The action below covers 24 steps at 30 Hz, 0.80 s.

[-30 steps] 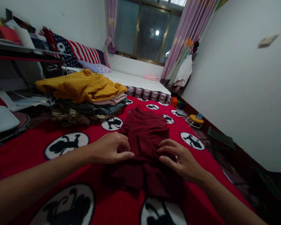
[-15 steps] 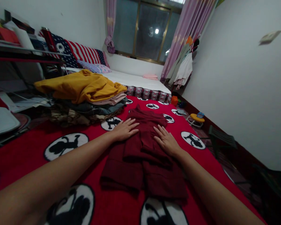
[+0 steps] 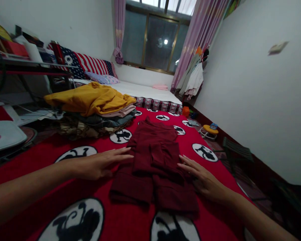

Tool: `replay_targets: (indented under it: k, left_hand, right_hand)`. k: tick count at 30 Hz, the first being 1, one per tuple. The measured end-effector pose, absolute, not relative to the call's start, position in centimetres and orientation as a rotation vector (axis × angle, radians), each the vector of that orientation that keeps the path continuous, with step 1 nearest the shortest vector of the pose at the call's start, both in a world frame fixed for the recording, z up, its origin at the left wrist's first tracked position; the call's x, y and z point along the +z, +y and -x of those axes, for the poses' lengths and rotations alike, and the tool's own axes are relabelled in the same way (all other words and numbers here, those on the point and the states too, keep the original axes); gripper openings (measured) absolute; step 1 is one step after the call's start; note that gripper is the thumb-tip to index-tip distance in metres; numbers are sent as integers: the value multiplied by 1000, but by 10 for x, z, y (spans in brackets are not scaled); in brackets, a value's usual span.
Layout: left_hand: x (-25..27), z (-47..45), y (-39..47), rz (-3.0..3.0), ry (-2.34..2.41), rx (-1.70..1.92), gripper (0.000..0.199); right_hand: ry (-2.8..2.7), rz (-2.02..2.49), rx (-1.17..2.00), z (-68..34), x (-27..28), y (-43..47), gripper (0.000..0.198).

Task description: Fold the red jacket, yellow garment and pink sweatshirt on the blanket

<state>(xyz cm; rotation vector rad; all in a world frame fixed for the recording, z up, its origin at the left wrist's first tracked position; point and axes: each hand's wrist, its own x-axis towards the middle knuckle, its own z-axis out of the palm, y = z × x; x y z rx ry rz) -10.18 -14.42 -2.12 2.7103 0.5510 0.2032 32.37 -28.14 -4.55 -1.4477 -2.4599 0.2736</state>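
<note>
A dark maroon garment (image 3: 142,160), partly folded, lies in the middle of the red blanket (image 3: 110,221) with its layered legs or sleeves towards me. At its left side is my left hand (image 3: 102,163), fingers stretched out, the tips at the cloth's left edge. On the other side my right hand (image 3: 203,177) has its fingers extended, their tips at the garment's right edge. Neither hand grips anything. Up and to the left sits a stack of clothes with a yellow garment (image 3: 90,97) on top.
Behind the blanket stands a bed with a white sheet (image 3: 137,87). To the left is a cluttered table (image 3: 40,63) and a white seat (image 3: 6,135). Along the right wall are a yellow stool (image 3: 210,129) and a dark folding stool (image 3: 237,152). Clothes (image 3: 194,78) hang by the curtain.
Both hands have come off the middle of the maroon garment, drawing back towards me and outwards to its two sides. The garment keeps its shape. The view has tilted slightly up.
</note>
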Motion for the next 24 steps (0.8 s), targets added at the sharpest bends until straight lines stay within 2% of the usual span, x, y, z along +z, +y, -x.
replay_targets:
  k: [2,4,6,9,11,18,21,24]
  left_hand:
    - [-21,96,-151,-2740,543,290,86]
    - [-28,87,-152,-2798,439,371,79]
    - [-38,76,-147,-2848,326,400,66]
    - [-47,63,-138,-2824,234,406,54]
    - [-48,61,-138,-2752,191,405,47]
    - [-27,81,-185,-2567,127,244,41]
    - [-9,78,-177,-2415,189,256,32]
    - [13,53,-130,-2168,471,575,31]
  right_hand:
    - [-2452,1434,250,-318,-44,-274,70]
    - [-2460,1404,227,-310,-45,-263,76]
    - [-2475,1377,222,-301,-47,-251,71]
    - [-2492,1357,273,-291,-48,-237,52]
    - [-2518,1307,312,-288,-46,-236,49]
    - [-2570,1181,506,-281,-41,-286,43]
    - [-2301,1310,630,-280,-30,-282,36]
    - [-1734,1416,668,-284,-12,-235,37]
